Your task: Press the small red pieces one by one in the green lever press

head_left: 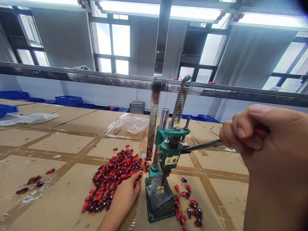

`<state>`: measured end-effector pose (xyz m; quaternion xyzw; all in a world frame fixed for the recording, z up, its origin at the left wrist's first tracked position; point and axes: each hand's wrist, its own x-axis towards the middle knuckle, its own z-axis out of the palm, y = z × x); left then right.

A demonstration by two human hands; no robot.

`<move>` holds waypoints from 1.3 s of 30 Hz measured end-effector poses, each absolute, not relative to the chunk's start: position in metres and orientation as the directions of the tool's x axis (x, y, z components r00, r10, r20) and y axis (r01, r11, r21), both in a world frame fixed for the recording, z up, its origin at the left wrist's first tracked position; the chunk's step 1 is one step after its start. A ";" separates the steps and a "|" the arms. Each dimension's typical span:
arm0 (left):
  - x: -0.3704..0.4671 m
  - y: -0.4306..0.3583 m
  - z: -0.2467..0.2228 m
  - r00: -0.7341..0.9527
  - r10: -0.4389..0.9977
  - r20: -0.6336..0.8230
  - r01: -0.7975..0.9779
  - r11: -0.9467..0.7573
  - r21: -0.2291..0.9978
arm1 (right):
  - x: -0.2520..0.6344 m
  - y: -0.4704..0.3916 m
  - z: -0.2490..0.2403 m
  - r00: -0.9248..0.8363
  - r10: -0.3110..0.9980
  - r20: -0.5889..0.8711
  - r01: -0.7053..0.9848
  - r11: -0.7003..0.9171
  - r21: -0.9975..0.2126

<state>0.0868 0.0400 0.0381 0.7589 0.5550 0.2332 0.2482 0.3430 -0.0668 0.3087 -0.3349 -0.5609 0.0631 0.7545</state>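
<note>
A green arbor press with a tall coil spring stands upright before me. My right hand is closed around the end of its lever, to the right. At the right edge of a pile of small red-and-black plastic parts is my left hand, left of the press base. Its fingers are curled together, and whatever they hold is hidden. On the black base plate a small yellowish fixture sits beneath the press's pointed tip. More red-and-black parts lie scattered right of the base.
Taped cardboard covers the table. A metal post rises behind the press and meets a horizontal rail. A few loose parts lie far left. Clear plastic and blue crates are farther back.
</note>
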 end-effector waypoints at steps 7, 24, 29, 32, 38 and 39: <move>0.117 0.031 0.012 0.219 0.972 0.083 0.188 -0.126 0.974 | 0.335 -0.071 0.309 0.368 0.527 0.766 0.191 0.763 -0.617; 0.140 0.024 0.011 0.383 0.831 0.403 0.519 -0.554 0.650 | 0.344 -0.069 0.309 0.283 0.528 0.801 0.191 0.787 -0.586; 0.141 0.024 0.013 0.414 0.790 0.453 0.508 -0.613 0.605 | 0.342 -0.069 0.308 0.276 0.534 0.800 0.196 0.783 -0.590; 0.141 0.025 0.013 0.418 0.798 0.434 0.527 -0.602 0.600 | 0.342 -0.070 0.307 0.278 0.539 0.795 0.201 0.777 -0.596; 0.141 0.026 0.008 0.383 0.798 0.465 0.529 -0.603 0.598 | 0.345 -0.070 0.307 0.232 0.561 0.795 0.217 0.767 -0.604; 0.142 0.026 0.008 0.375 0.796 0.475 0.531 -0.604 0.594 | 0.345 -0.069 0.308 0.233 0.566 0.791 0.217 0.762 -0.610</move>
